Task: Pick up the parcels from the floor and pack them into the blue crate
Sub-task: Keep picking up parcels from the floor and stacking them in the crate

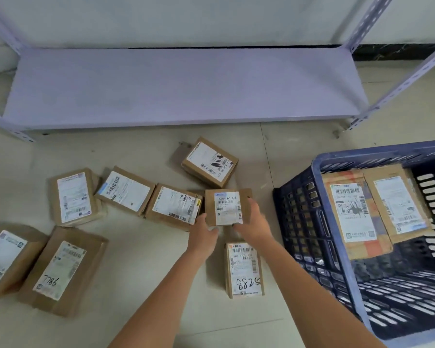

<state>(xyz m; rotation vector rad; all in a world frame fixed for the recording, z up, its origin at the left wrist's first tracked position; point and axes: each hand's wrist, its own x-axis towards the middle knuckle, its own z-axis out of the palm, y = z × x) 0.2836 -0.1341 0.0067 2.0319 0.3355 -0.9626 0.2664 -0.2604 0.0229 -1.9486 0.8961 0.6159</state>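
Several brown cardboard parcels with white labels lie on the tiled floor. Both my hands hold one small parcel point(226, 207) in the middle: my left hand point(203, 234) grips its near left corner, my right hand point(253, 222) grips its right side. The blue crate point(337, 247) stands at the right, with two flat parcels point(352, 214) point(397, 204) leaning against its far wall. A parcel marked 8825 point(244, 270) lies just under my forearms. Another marked 7786 point(60, 270) lies at the lower left.
A low pale-purple metal shelf point(181, 84) runs along the wall behind the parcels, its posts rising at both ends. More parcels lie to the left point(73, 197) point(126, 190) point(173, 205) and one further back point(210, 162). Another sits at the far left edge point(5, 257).
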